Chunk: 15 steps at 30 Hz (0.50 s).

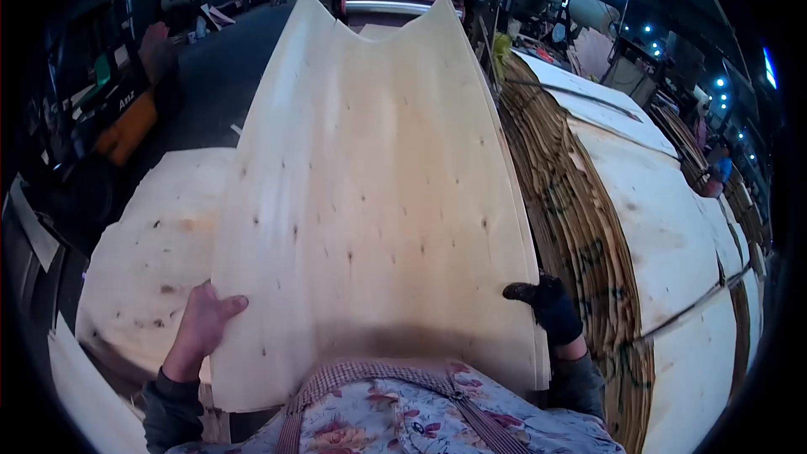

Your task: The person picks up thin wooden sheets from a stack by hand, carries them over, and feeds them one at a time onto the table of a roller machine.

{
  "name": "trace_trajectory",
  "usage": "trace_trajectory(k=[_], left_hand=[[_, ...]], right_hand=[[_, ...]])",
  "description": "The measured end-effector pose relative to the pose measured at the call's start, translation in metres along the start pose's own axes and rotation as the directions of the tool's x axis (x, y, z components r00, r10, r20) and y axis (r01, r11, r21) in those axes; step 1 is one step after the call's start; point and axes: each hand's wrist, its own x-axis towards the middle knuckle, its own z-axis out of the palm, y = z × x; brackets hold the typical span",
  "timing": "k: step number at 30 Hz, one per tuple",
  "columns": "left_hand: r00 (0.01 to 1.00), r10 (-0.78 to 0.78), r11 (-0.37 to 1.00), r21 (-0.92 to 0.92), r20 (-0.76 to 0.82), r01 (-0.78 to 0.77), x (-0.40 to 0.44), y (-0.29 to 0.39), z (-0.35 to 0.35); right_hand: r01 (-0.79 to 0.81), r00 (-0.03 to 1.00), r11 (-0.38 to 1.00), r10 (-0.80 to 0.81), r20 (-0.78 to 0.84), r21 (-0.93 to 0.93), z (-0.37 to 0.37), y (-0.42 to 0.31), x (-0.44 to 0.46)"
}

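A large, pale wood veneer sheet [378, 202] with small dark knots stretches away from my body, its long sides curving upward and its far edge dipping in the middle. Further sheet edges show along its right side. My bare left hand [208, 315] grips the near left edge, thumb on top. On the near right edge, my right hand [548, 307] in a dark glove holds on with its thumb over the surface. The fingers of both hands are mostly hidden under or behind the edges.
Another veneer sheet [160, 252] lies low at the left. Tall stacks of veneer [588, 235] stand close on the right. A machine with a shiny roller [395, 7] is ahead. An orange and black vehicle [126, 130] stands at the left; a person [719, 172] is far right.
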Motion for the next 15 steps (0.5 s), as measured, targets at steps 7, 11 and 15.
trace_trajectory(k=[7, 11, 15], left_hand=[[1.0, 0.008, 0.987, -0.163, -0.006, -0.009, 0.234, 0.037, 0.068], [1.0, -0.004, 0.999, 0.039, -0.011, 0.004, 0.346, 0.051, 0.072], [0.999, -0.032, 0.998, -0.045, 0.025, 0.033, 0.458, 0.093, 0.097]], right_hand=[[-0.157, 0.979, 0.93, 0.191, -0.071, 0.334, 0.046, 0.179, 0.177], [-0.182, 0.98, 0.922, 0.197, -0.01, 0.343, 0.038, 0.239, 0.272], [-0.244, 0.969, 0.932, 0.227, 0.095, 0.268, 0.065, 0.322, 0.359]])
